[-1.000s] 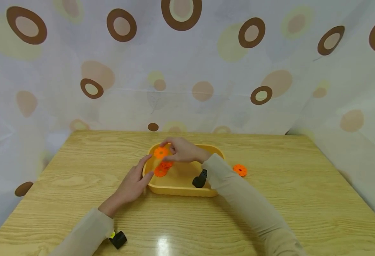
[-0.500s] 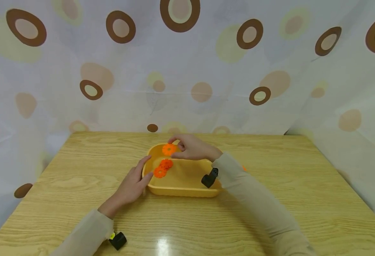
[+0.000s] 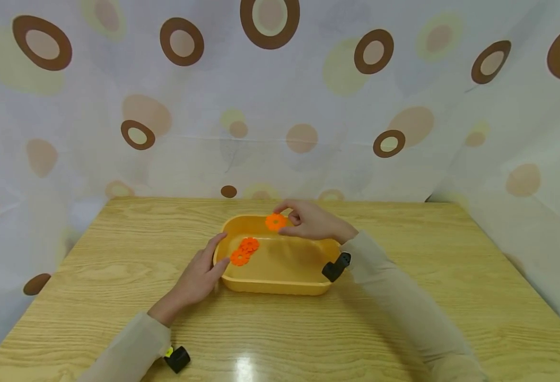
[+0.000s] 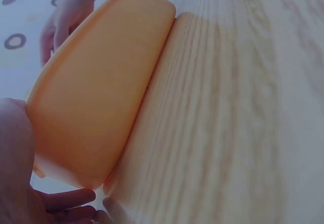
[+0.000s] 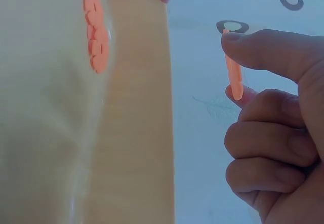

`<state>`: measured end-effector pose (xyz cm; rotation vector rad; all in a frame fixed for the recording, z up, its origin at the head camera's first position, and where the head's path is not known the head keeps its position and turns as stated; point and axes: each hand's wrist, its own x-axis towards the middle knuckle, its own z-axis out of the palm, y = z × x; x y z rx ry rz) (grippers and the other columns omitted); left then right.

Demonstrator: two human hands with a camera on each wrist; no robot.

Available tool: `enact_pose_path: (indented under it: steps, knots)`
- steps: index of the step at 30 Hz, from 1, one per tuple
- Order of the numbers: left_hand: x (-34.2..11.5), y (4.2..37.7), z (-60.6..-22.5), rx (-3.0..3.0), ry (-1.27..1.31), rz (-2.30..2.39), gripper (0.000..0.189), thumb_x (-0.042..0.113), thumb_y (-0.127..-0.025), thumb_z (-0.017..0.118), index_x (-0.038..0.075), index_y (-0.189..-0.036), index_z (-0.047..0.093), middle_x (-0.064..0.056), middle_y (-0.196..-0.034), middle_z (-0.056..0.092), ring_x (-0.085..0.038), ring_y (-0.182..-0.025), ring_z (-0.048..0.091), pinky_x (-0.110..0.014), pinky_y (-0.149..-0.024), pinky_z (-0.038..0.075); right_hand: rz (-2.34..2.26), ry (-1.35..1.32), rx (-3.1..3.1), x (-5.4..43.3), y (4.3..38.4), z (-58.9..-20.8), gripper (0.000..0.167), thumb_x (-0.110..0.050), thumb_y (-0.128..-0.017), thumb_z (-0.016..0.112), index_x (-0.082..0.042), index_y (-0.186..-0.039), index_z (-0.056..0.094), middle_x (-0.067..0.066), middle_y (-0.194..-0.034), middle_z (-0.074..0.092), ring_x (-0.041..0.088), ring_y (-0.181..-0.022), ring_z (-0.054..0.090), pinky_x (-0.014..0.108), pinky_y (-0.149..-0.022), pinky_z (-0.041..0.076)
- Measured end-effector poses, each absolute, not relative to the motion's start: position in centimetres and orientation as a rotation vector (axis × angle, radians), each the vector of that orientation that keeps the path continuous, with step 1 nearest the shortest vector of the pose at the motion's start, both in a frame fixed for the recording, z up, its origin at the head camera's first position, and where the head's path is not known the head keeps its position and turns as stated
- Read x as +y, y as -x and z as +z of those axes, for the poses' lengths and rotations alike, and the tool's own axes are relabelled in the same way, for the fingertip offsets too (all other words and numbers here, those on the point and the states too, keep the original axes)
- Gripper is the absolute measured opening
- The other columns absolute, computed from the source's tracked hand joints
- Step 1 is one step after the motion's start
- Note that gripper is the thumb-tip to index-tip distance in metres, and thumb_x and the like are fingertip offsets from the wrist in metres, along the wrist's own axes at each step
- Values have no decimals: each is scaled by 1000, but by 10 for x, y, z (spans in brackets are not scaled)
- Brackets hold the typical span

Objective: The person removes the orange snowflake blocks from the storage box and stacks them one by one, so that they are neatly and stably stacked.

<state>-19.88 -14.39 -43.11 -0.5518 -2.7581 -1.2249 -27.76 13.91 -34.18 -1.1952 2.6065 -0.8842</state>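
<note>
A yellow-orange tray [image 3: 276, 285] stands on the wooden table. My left hand [image 3: 195, 277] holds its left end, thumb at the rim and the other fingers along the outer wall, as the left wrist view [image 4: 20, 163] partly shows. My right hand [image 3: 314, 220] is over the tray's far side. Between thumb and index finger it pinches an orange notched plastic disc [image 3: 275, 222] by the edges; the right wrist view has this disc [image 5: 234, 77] edge-on. Orange discs [image 3: 240, 258] of the same kind lie overlapping in the tray's left part.
The wooden table [image 3: 432, 297] reaches out on both sides of the tray. Behind it hangs a patterned white cloth [image 3: 304, 170]. Black wrist cameras [image 3: 337, 267] sit on both sleeves; the right forearm passes over the table to the tray's right.
My right hand has moved right along the tray's far side with the pinched disc, away from the discs inside. The left hand stays put. My right forearm now hides a disc seen earlier on the table.
</note>
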Motion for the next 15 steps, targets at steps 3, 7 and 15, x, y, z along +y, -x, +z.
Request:
enact_pose_path:
  steps: [3, 7, 15]
  knots:
    - [-143, 198, -430, -2756, 557, -1238, 56, 26, -101, 46, 10, -150, 26, -25, -139, 47, -38, -116, 50, -57, -99, 38, -890, 1196, 2616, 146, 275, -341, 42, -18, -91, 67, -1, -127, 54, -7, -54, 26, 7, -49, 22, 25, -63, 35]
    - [-143, 197, -429, -2750, 569, -1252, 56, 25, -101, 45, 9, -150, 26, -25, -138, 47, -37, -117, 50, -56, -101, 38, -929, 1170, 2620, 157, 273, -343, 43, -18, -91, 67, -1, -128, 54, -8, -54, 26, 7, -48, 22, 26, -65, 37]
    - [-142, 197, -428, -2772, 554, -1229, 55, 25, -101, 45, 10, -150, 26, -22, -126, 55, -30, -104, 52, -50, -95, 41, -1034, 1107, 2620, 181, 268, -347, 41, -16, -91, 67, -2, -127, 54, -7, -55, 25, 6, -48, 22, 25, -65, 38]
